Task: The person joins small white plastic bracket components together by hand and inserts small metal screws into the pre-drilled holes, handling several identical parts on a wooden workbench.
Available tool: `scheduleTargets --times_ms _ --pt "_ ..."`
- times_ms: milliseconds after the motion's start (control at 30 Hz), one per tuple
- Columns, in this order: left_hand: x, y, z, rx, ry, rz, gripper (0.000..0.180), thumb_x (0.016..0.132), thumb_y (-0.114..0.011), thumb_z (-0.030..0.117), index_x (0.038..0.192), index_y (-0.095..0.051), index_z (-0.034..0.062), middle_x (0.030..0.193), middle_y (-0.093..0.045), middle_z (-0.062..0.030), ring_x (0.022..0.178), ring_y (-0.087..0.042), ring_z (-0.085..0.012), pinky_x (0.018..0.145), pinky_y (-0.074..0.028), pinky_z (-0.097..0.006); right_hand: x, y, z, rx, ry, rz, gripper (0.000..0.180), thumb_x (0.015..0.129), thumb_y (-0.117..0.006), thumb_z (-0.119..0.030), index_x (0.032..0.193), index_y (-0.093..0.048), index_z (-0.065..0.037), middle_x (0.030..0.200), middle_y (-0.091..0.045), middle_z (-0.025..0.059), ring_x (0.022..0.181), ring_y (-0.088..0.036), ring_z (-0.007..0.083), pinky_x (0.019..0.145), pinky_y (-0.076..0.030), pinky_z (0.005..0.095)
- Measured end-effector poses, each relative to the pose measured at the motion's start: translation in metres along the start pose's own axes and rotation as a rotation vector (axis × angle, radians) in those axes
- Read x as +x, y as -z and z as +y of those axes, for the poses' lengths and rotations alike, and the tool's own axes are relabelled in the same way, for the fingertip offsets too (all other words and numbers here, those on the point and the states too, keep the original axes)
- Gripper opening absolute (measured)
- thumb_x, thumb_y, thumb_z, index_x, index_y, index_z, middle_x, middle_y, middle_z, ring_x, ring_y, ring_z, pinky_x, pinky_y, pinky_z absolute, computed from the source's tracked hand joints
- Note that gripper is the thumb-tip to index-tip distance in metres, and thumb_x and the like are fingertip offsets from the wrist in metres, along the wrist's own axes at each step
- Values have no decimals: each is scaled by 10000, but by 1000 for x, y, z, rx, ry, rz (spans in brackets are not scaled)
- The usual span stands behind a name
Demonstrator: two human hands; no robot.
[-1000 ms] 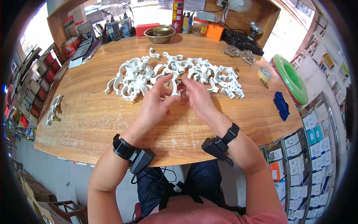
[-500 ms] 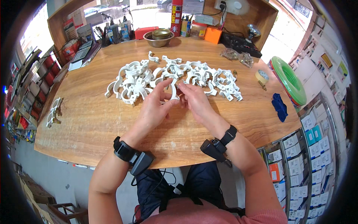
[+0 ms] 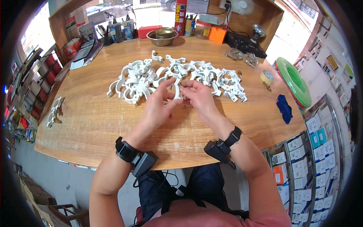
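Observation:
My left hand (image 3: 157,106) has a curved white pipe clamp half (image 3: 176,90) between its thumb and fingers, held upright above the middle of the table. Close beside it, my right hand (image 3: 200,99) has thumb and fingertips pinched at the clamp's right side. Whatever sits in that pinch is too small to make out. Just beyond both hands spreads a heap of loose white pipe clamps (image 3: 137,84), with more of them reaching to the right. Below the right fingertips a tiny brownish piece (image 3: 185,106) shows on the wood.
The wooden table (image 3: 94,132) carries a pair of clamps with brass-coloured fittings (image 3: 55,112) at far left. To the right lie a tape roll (image 3: 266,77), a dark blue cloth (image 3: 283,109) and small plastic bags (image 3: 249,59). Metal bowls (image 3: 162,38) and a red spray can (image 3: 180,17) stand behind.
My right fingers have shifted slightly on the clamp's right side, and the tiny brownish piece below them now shows. The left hand keeps its hold, almost unmoved.

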State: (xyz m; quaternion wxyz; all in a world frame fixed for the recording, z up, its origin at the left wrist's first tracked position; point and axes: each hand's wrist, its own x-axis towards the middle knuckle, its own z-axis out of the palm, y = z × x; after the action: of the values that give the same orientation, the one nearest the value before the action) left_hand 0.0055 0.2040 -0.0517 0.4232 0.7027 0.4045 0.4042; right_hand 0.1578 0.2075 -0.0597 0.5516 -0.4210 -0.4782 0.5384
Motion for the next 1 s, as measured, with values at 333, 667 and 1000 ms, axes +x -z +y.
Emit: scheduleTargets --times_ms 333,667,1000 --pt "-1 -3 -2 -34 -39 33 557 762 -615 82 1258 -362 87 794 -622 -117 525 -559 -116 395 -433 -244 0 2 1 173 -13 2 179 834 -565 -196 925 -571 -42 796 -593 11 706 -538 78 605 -434 220" --pt "2 -3 -2 -58 -74 20 541 759 -617 89 1241 -371 75 800 -611 -105 492 -539 -120 401 -427 -249 1 4 -1 52 -22 -24 169 826 -570 -196 900 -578 -44 813 -600 18 718 -547 88 602 -426 227" --pt "0 -2 -1 -45 12 13 567 756 -621 76 1258 -359 100 806 -613 -105 564 -565 -120 400 -445 -243 4 6 4 102 -2 -19 175 809 -586 -126 954 -555 -32 821 -599 28 744 -557 91 634 -449 221"
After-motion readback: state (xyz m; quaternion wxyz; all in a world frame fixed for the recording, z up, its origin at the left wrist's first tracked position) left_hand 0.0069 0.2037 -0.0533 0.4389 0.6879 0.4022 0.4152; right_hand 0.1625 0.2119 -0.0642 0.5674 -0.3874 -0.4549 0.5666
